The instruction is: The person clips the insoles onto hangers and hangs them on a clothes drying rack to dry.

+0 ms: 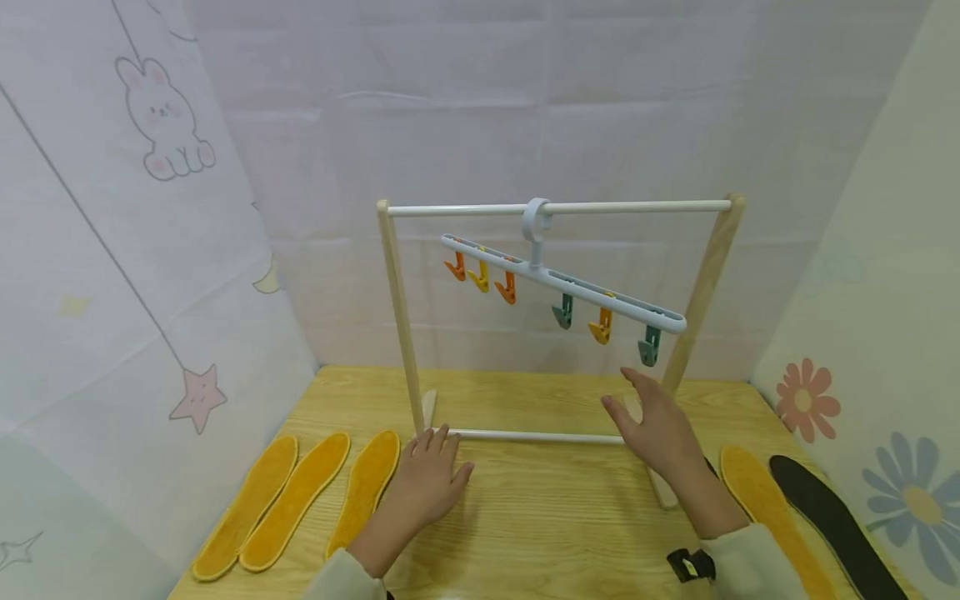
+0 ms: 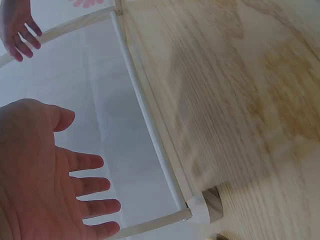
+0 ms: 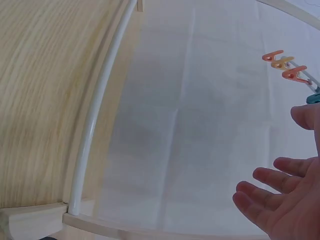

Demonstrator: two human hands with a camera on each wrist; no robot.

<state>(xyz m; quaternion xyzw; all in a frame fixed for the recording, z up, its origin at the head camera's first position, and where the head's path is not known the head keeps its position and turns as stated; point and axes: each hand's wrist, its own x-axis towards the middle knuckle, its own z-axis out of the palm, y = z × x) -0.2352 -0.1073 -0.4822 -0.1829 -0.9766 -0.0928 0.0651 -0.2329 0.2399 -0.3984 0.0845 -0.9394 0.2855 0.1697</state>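
A pale sleeve (image 1: 345,579) lies nearest, behind the left hand (image 1: 423,483); left of that hand lie three yellow insoles (image 1: 295,502). Its fingers are straight, near the rack (image 1: 400,312). Beyond and between both hands hangs a white hanger (image 1: 600,297) with coloured clips (image 1: 601,326). The right hand (image 1: 660,429), fingers extended, is just below its end clip; rightward lie a yellow insole (image 1: 772,521) and a black insole (image 1: 828,521).
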